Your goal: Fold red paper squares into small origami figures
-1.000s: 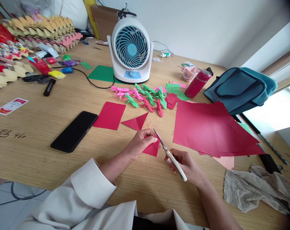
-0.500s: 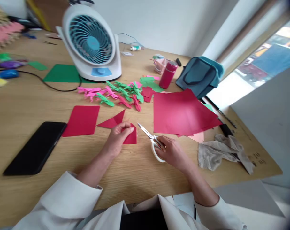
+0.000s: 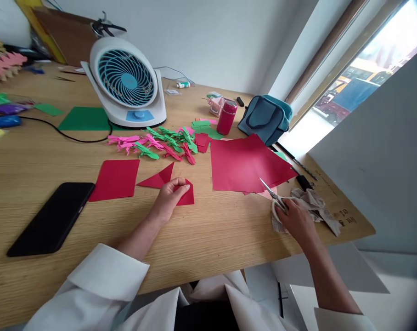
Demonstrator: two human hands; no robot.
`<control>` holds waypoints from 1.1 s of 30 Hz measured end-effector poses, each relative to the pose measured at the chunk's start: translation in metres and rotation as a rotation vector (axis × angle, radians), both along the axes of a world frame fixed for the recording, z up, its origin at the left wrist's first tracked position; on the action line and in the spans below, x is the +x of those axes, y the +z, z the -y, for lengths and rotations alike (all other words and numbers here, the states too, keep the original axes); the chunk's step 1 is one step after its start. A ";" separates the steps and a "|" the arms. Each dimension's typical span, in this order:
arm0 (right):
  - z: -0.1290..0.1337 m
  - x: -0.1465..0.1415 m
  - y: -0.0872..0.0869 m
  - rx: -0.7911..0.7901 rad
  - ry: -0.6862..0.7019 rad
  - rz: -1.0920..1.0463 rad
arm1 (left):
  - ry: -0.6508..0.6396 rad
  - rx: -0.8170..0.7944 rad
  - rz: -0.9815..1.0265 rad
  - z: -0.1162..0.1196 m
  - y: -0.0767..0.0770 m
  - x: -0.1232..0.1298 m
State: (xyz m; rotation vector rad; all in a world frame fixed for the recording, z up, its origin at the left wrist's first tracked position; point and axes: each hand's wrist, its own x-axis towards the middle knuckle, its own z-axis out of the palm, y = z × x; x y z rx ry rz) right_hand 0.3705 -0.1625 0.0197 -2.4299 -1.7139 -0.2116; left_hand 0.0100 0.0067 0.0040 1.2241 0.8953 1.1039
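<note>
Between thumb and fingers, my left hand (image 3: pixel 169 197) pinches a small folded piece of red paper (image 3: pixel 187 196) just above the table. My right hand (image 3: pixel 296 218) grips white-handled scissors (image 3: pixel 273 195) over a crumpled grey cloth (image 3: pixel 313 202) on the right. The blades point up and left across the edge of a stack of red paper sheets (image 3: pixel 232 165). Behind my left hand lies a red folded triangle (image 3: pixel 158 177), and left of it a red paper square (image 3: pixel 119 179). Folded pink, green and red paper figures (image 3: pixel 160 142) form a cluster farther back.
A black phone (image 3: pixel 52 218) lies at the left. At the back stand a white and blue fan (image 3: pixel 127 82), a red flask (image 3: pixel 227 117) and a blue bag (image 3: pixel 266 118). A black cable (image 3: pixel 57 128) crosses the table near a green sheet (image 3: pixel 84 118).
My right hand has carried the scissors rightward, from beside the small red paper to over the grey cloth. My left hand still holds the folded paper. The camera view has shifted somewhat.
</note>
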 end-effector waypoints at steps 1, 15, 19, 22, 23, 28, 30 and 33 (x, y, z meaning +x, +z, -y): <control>-0.004 0.005 -0.002 -0.022 -0.033 0.023 | -0.013 0.015 -0.019 0.000 0.001 0.000; -0.023 -0.039 0.003 0.298 0.088 0.070 | -0.039 -0.001 -0.013 0.000 -0.004 0.000; -0.019 -0.113 0.009 0.301 0.361 -0.339 | -0.062 -0.020 0.027 -0.001 -0.004 0.000; -0.010 -0.172 0.010 0.231 0.549 -0.523 | -0.050 -0.016 0.031 -0.002 -0.002 -0.001; -0.006 -0.188 0.010 0.220 0.626 -0.549 | -0.038 -0.033 0.025 -0.002 -0.002 -0.001; 0.010 -0.233 0.015 0.149 0.858 -0.668 | -0.003 -0.187 -0.001 -0.005 0.000 -0.001; 0.017 -0.235 0.019 0.106 0.888 -0.756 | 0.050 -0.226 -0.035 -0.007 0.000 0.000; 0.026 -0.235 0.028 0.075 0.899 -0.847 | 0.059 -0.220 -0.140 -0.011 0.001 0.002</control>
